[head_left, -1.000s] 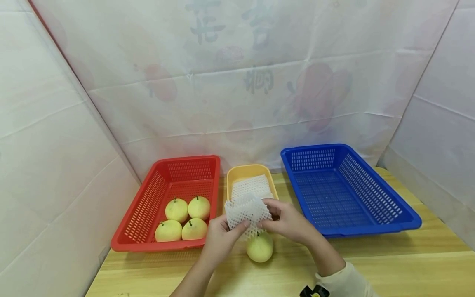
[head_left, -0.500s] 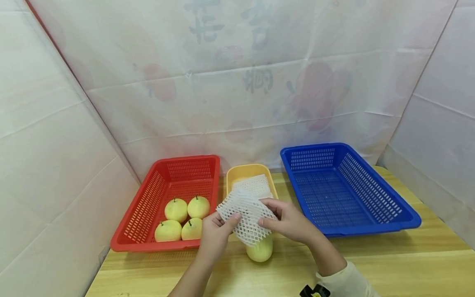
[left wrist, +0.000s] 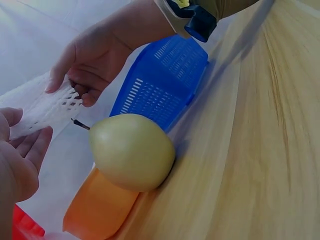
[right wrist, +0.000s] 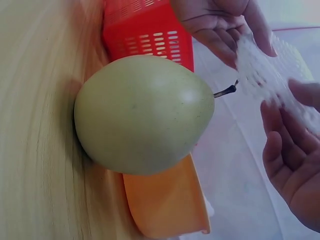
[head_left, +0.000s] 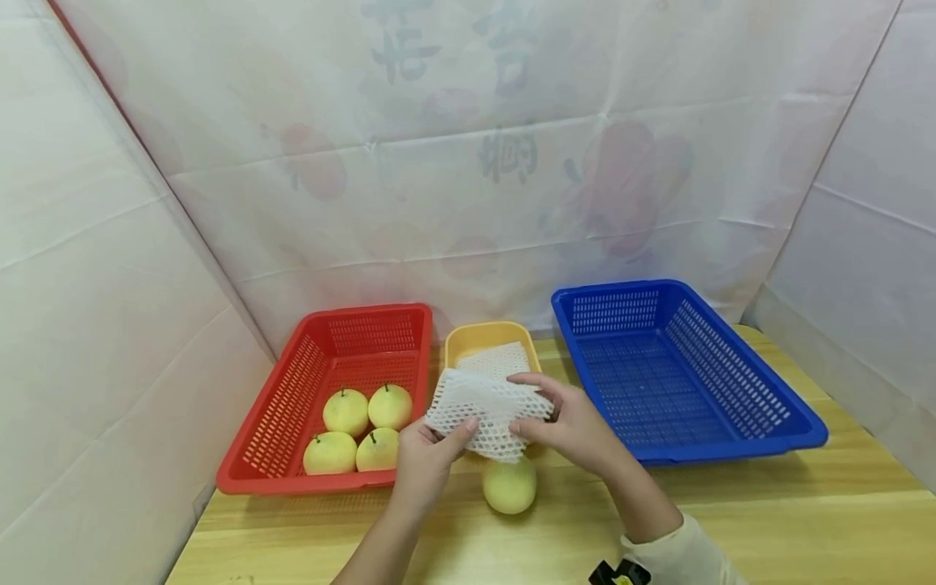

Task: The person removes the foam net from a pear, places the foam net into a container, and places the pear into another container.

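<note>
A white foam fruit net (head_left: 483,410) is stretched between both hands, above the table. My left hand (head_left: 426,459) pinches its left side, thumb on top and fingers beneath. On the other side my right hand (head_left: 566,422) grips the net's right edge between thumb and fingers. Just below the net, a pale yellow-green pear (head_left: 509,486) stands on the table; its dark stem (left wrist: 80,124) points up toward the net in the left wrist view. The right wrist view shows the same pear (right wrist: 142,115) close up, apart from both hands.
A red basket (head_left: 252,439) at the left holds several pears (head_left: 346,413). Behind the hands, a yellow bin (head_left: 488,331) contains more white foam nets (head_left: 500,359). At the right stands a blue basket (head_left: 680,390). White cloth (head_left: 468,203) walls surround the wooden table (head_left: 731,504).
The foam net has been turned and spread flatter between the hands. My left hand shifted slightly left and my right hand rose a little. The pear stayed in place.
</note>
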Available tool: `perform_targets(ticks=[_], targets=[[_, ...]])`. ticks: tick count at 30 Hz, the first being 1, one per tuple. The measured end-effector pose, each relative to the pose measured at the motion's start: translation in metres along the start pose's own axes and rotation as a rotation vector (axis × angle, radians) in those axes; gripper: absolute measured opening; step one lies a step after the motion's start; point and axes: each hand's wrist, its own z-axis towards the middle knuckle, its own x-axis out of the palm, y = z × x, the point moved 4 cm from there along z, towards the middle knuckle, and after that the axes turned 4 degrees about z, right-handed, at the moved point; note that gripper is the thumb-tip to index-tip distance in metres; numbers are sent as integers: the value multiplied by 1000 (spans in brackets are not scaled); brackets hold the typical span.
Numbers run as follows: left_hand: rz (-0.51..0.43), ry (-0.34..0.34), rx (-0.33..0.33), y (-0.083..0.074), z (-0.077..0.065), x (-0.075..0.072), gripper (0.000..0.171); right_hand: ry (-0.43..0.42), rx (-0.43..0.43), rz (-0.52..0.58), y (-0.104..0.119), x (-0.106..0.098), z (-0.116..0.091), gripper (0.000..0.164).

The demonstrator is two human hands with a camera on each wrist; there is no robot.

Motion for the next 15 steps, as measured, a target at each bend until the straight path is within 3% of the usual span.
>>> perform_targets(ticks=[5,10,15], targets=[[21,-7,-37,-2,4,3,34,-145,28,60,2,-10,1,56],[17,-24,-42,-10,15,5,33,-174,-12,135,5,-19,7,57],[-32,-85,-30,-17,31,9,32,-285,-14,146,5,-25,21,56]])
